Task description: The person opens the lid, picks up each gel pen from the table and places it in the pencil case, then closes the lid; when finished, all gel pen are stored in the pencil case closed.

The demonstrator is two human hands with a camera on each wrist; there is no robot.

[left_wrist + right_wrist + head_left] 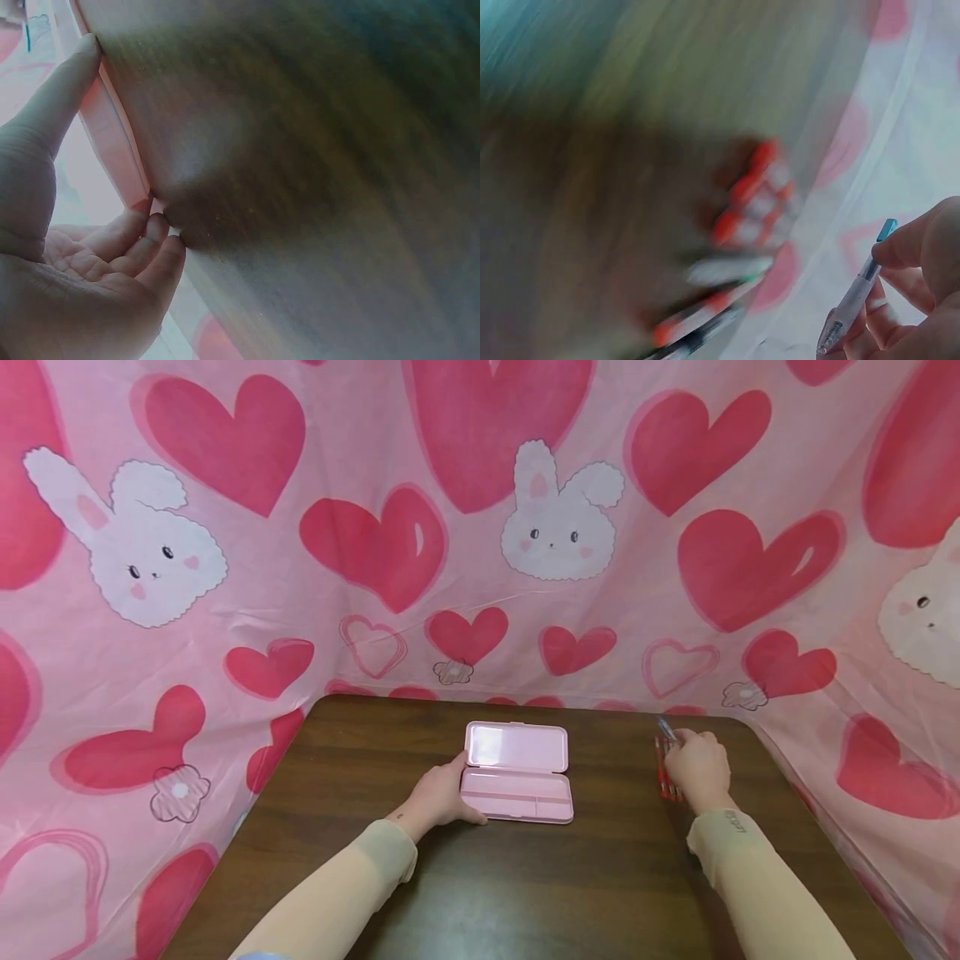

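Note:
An open pink pencil case (517,783) lies on the table, its lid folded back and its divided tray facing up. My left hand (437,795) holds the case's left end, thumb at the near edge; in the left wrist view the thumb and fingertips meet the case wall (112,142). Over to the right, my right hand (699,768) pinches a retractable pen (853,306) with a pale barrel and a blue-teal top. Beneath that hand lie several slim red-and-white pens or sticks (663,777), partly hidden and blurred in the right wrist view.
The dark wooden table (495,885) has rounded far corners. A pink cloth (480,560) printed with hearts and rabbits hangs behind it and along both sides. Other blurred pens (701,319), one dark, lie by the red-and-white ones.

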